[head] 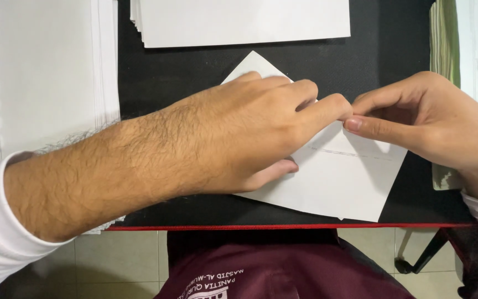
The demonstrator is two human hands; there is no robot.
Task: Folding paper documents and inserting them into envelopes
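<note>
A white sheet of paper (341, 182), folded so that one corner points away from me, lies on a black table top (195, 72). My left hand (250, 133) lies flat across the paper and presses it down, with the fingertips at a fold near the middle. My right hand (427, 119) comes in from the right and pinches the paper's edge between thumb and forefinger. The two hands' fingertips meet there. Much of the paper is hidden under my left hand.
A stack of white sheets (244, 22) lies at the far edge and a taller pile of paper (51, 77) at the left. Green-edged booklets (443, 39) stand at the right. The table's near edge has a red trim (283, 226). Tiled floor below.
</note>
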